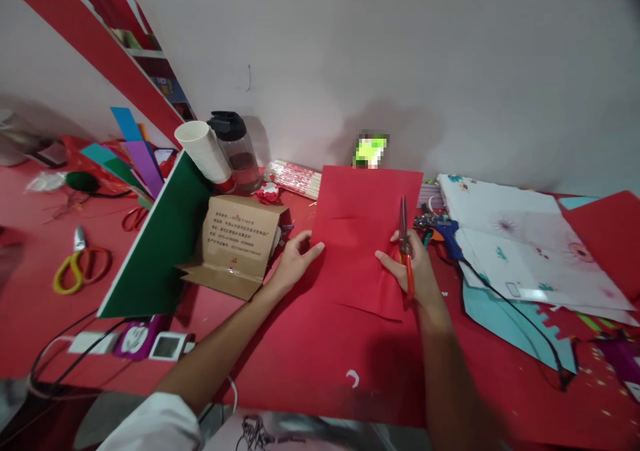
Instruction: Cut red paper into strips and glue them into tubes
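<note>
A sheet of red paper (363,237), creased across its upper part, is tilted up in front of me over the red table. My left hand (296,259) pinches its left edge, thumb in front and the other fingers partly hidden. At the right edge, my right hand (416,264) grips a pair of scissors (404,221) with orange handles, the blades together and pointing up. The thumb of that hand lies against the paper. Below the sheet, a small white curved scrap (353,377) rests on the table.
Left of me stand a cardboard box (235,237), a green board (155,251), stacked paper cups (203,151) and a bottle (240,157). Other scissors (83,264) lie farther left. To the right are a blue glue gun (447,234) with its cord and patterned white sheets (525,237).
</note>
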Motion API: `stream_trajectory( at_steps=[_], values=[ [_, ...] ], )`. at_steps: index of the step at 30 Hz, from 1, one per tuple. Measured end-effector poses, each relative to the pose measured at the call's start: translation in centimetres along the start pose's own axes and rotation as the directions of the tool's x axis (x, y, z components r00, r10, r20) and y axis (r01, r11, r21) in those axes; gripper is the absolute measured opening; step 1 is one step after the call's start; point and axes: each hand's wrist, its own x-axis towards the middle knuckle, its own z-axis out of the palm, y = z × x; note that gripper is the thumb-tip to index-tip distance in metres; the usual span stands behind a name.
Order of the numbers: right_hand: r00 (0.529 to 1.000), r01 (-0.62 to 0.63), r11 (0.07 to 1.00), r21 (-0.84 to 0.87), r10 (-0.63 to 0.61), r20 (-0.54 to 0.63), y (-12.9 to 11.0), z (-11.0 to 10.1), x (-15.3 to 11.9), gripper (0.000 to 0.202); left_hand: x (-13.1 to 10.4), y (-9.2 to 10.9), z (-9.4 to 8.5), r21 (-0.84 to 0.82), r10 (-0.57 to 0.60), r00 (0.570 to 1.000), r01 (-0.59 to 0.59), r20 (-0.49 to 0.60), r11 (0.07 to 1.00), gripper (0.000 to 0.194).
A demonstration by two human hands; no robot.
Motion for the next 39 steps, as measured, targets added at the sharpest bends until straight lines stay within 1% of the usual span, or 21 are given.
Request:
stream_trajectory(
  at_steps=[3, 6, 8, 12, 17, 21, 25, 29, 31, 34, 37, 39],
  values=[
    [1.0, -0.012, 1.0, 0.001, 0.012, 0.015, 0.0, 0.0, 0.0, 0.037, -0.6, 0.5, 0.5, -0.022, -0.091, 0.994, 0.092, 0.06, 0.996, 0.038],
    [1.0, -0.02, 1.0, -0.005, 0.02, 0.013, 0.1, 0.0, -0.1, 0.037, -1.1, 0.3, 1.0, -0.056, -0.182, 0.977, 0.189, 0.108, 0.98, 0.044],
    [1.0, -0.018, 1.0, -0.009, 0.018, 0.008, 0.2, 0.0, -0.1, 0.037, -1.3, 0.2, 1.3, -0.077, -0.193, 0.974, 0.203, 0.12, 0.976, 0.046],
    [1.0, -0.019, 1.0, -0.007, 0.019, 0.005, 0.0, 0.0, 0.0, 0.037, -1.5, 0.3, 1.6, -0.087, -0.196, 0.977, 0.203, 0.084, 0.975, 0.044],
    [1.0, -0.012, 1.0, -0.005, 0.012, -0.002, -0.2, 0.1, 0.1, 0.036, -1.6, 0.5, 1.6, -0.101, -0.234, 0.969, 0.241, 0.075, 0.965, 0.048],
    [1.0, -0.016, 1.0, 0.013, 0.016, 0.002, -0.1, 0.4, 0.3, 0.034, -1.5, 0.5, 1.5, -0.167, -0.272, 0.959, 0.283, 0.083, 0.945, 0.05],
    [0.999, -0.027, 0.999, 0.043, 0.028, -0.036, 0.0, 0.6, 0.6, 0.033, -1.4, 0.4, 1.4, -0.255, -0.355, 0.928, 0.373, 0.115, 0.892, 0.046],
    [0.992, -0.028, 0.999, 0.043, 0.033, -0.123, 0.4, 0.6, 0.7, 0.034, -1.4, 0.3, 1.2, -0.278, -0.354, 0.91, 0.405, 0.216, 0.871, 0.049],
    [0.985, -0.034, 0.999, 0.039, 0.04, -0.169, 0.7, 0.5, 0.6, 0.036, -1.5, 0.3, 1.2, -0.257, -0.369, 0.891, 0.433, 0.263, 0.864, 0.054],
    [0.977, -0.025, 0.999, 0.036, 0.032, -0.213, 0.9, 0.2, 0.6, 0.038, -1.6, 0.6, 1.2, -0.205, -0.4, 0.865, 0.469, 0.302, 0.859, 0.06],
    [0.97, -0.024, 0.999, 0.033, 0.031, -0.243, 0.7, -0.1, 0.5, 0.038, -1.5, 0.8, 1.1, -0.162, -0.403, 0.859, 0.467, 0.315, 0.869, 0.065],
    [0.967, -0.032, 0.999, 0.027, 0.038, -0.254, 0.4, -0.3, 0.5, 0.039, -1.5, 0.9, 1.1, -0.136, -0.405, 0.859, 0.462, 0.313, 0.876, 0.064]
  ],
)
